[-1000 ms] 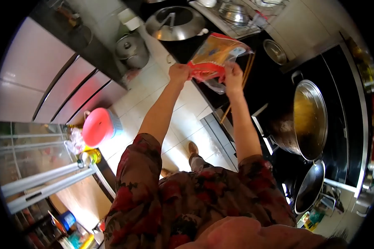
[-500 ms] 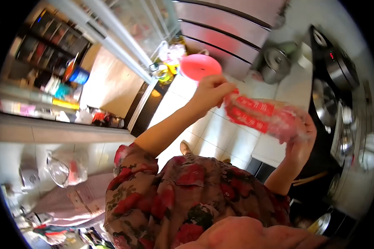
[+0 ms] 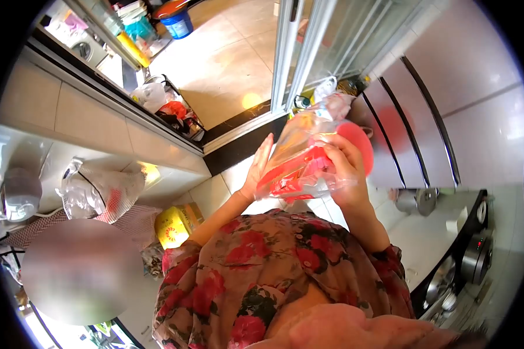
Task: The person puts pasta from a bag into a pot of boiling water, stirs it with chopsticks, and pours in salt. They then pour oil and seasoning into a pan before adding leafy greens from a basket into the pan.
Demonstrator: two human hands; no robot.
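A clear plastic bag with red printing [image 3: 300, 168] is between my two hands, in front of my chest. My right hand [image 3: 346, 166] grips its right side, thumb and fingers closed on the plastic. At the bag's left edge is my left hand [image 3: 257, 173], its fingers stretched out and pointing upward, the palm side against or close to the plastic. What the bag holds inside cannot be made out.
Behind the bag is a pink basin [image 3: 360, 142]. Drawer fronts [image 3: 402, 122] stand at the right, near a metal pot [image 3: 416, 201] and a rice cooker [image 3: 477, 259]. A sliding door frame [image 3: 294, 58] is ahead. A yellow container [image 3: 173, 225] is at the left.
The view has swung from the stove and counter toward the doorway. The bag has come with my hands, closer to my chest. My left hand has opened from its pinch on the bag.
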